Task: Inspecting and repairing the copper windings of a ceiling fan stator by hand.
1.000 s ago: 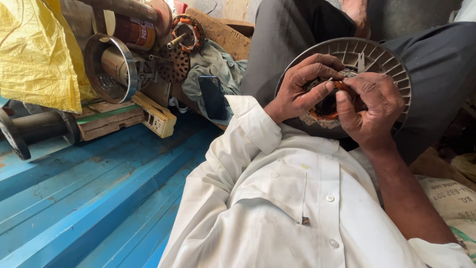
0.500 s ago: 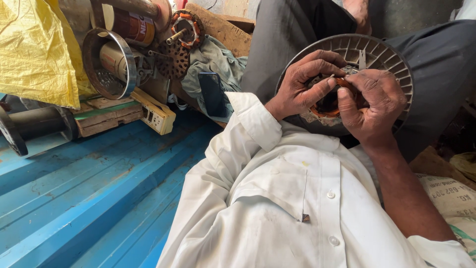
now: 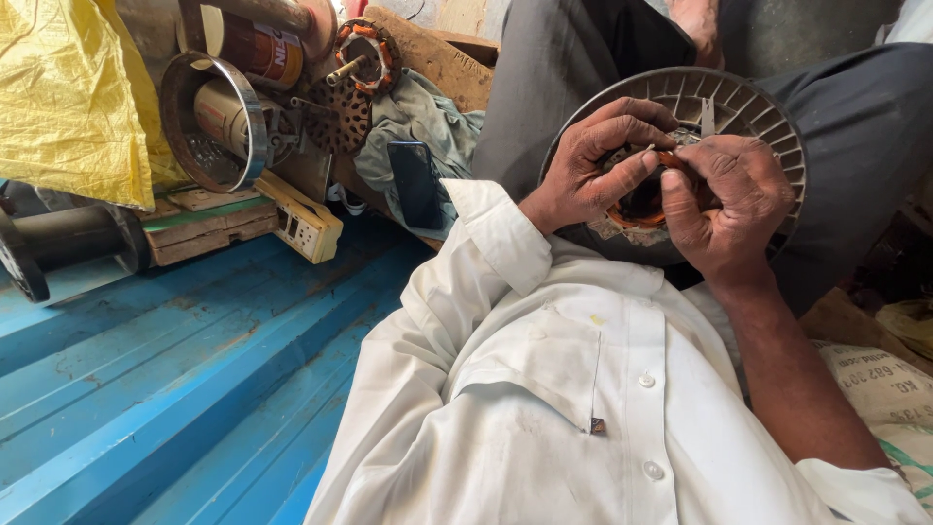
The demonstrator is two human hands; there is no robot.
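Item, left hand (image 3: 593, 170): fingers curled over the near rim of the work, forefinger and thumb pinching at the copper winding (image 3: 641, 206), seemingly to steady a strand while the other hand worked it. White cuff folded back at the wrist, likely to keep cloth out of the coils.

Item, right hand (image 3: 724, 199): closed in a pinch at about three o'clock of the winding, thumb pressed toward the forefinger. What lay between the fingertips could not be made out; possibly fine wire.

Item, round grey ribbed motor housing (image 3: 748, 102): propped on edge in the person's lap against the grey trousers (image 3: 855, 126), open face tilted toward the wearer, so both hands could reach the centre. The winding sat in its middle, a ring of orange-brown coil.

Item, white buttoned shirt (image 3: 583, 389): below the work, at six o'clock.

Item, dark phone (image 3: 416, 183): at nine o'clock of the hands, leaning on a grey-green rag (image 3: 418, 117), near but out of the way.

Item, second wound stator (image 3: 364, 49) with a perforated disc beneath it: at ten o'clock, set aside among parts.

Item, metal ring band (image 3: 209, 122) around a cylinder, and a small cream box (image 3: 303, 222): farther left.

Item, yellow plastic sheet (image 3: 68, 97): far upper left.

Item, blue ribbed metal sheet (image 3: 175, 369): flooring at lower left.

Item, printed sack (image 3: 884, 384): at four o'clock.
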